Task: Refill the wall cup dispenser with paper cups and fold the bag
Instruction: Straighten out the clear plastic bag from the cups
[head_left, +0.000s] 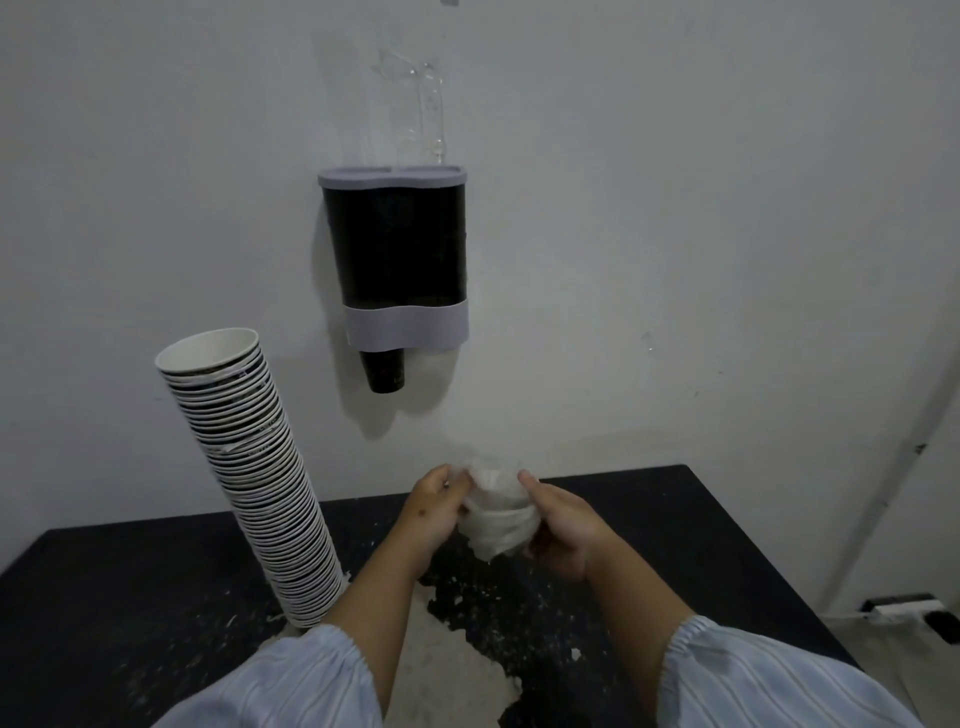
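Note:
A black cup dispenser (400, 249) with a grey lid and grey lower band hangs on the white wall. One dark cup (383, 370) pokes out of its bottom. A tall stack of paper cups (254, 478) stands on the black table (675, 525) at the left, leaning slightly left. Just above the table, in front of the wall, my left hand (434, 501) and my right hand (558, 522) both grip a crumpled clear plastic bag (496, 512) held between them.
A clear plastic piece (426, 109) sticks up above the dispenser's lid. The table's top is worn, with a pale bare patch (452, 654) near my arms. A power strip (901, 608) lies on the floor at the right, below the table's edge.

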